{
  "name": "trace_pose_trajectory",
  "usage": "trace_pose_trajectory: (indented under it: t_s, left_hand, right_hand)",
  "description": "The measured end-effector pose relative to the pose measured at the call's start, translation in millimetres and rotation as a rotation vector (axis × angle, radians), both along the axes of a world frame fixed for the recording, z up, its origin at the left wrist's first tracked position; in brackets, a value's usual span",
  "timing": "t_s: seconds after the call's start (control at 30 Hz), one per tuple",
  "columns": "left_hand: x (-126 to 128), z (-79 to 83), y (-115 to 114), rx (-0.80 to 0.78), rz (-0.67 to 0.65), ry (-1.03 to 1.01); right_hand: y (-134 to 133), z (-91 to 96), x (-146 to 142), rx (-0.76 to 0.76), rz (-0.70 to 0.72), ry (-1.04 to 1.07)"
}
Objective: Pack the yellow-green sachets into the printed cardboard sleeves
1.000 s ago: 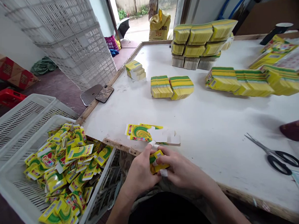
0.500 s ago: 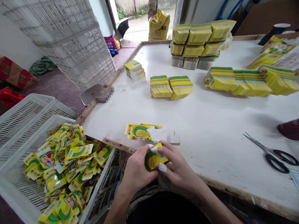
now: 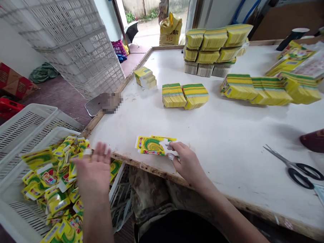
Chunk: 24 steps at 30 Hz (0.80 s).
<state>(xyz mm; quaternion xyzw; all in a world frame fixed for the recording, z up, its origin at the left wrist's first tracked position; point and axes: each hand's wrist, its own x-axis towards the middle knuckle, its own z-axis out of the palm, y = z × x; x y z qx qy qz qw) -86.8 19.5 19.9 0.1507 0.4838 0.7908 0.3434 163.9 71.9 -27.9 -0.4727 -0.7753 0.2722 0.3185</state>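
Observation:
My left hand (image 3: pixel 93 171) is over the crate of boxes, open, its fingers stretched out and slightly smeared by motion. Beyond its fingertips, a blurred yellow-green box (image 3: pixel 38 158) is at the crate's far left side. At the table's near edge, my right hand (image 3: pixel 186 161) pinches the white end of a flat yellow-green carton (image 3: pixel 151 145) between thumb and fingers. Another flat carton shows partly underneath it. White wraps cover some fingertips. Many small folded boxes (image 3: pixel 56 199) lie jumbled in the white plastic crate (image 3: pixel 17 222).
Bundled flat cartons stand in rows (image 3: pixel 270 90) and a tall stack (image 3: pixel 207 51) on the white table (image 3: pixel 232 140). Scissors (image 3: pixel 295 167) and a dark red cylinder (image 3: pixel 318 139) lie at right. White crates (image 3: pixel 75 43) tower at left. A wooden rim (image 3: pixel 150 168) edges the table.
My left hand has let go of the folded box and swung left over the crate. My right hand has moved from that box to the flat carton on the table.

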Motion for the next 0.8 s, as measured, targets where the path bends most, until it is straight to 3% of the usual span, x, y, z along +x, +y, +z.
trace_pose_trajectory:
  t_s: [0.13,0.3,0.57,0.8]
  left_hand:
    - [33,-41.1,-5,-0.220,-0.208,-0.060]
    - [52,-67.7,-2,-0.242,-0.133,0.093]
    - [58,-70.5,28,-0.244,-0.268,0.189]
    - [74,-55.6,15,-0.089,-0.311,0.050]
  right_hand:
    - [5,-9.6,-27,0.027,0.024,-0.319]
    - [6,-16.3,-32,0.053,0.034,-0.393]
    - [5,-19.6,-26,0.029,-0.007,-0.248]
    - [-3,-20.7,-17,0.115,-0.011,-0.088]
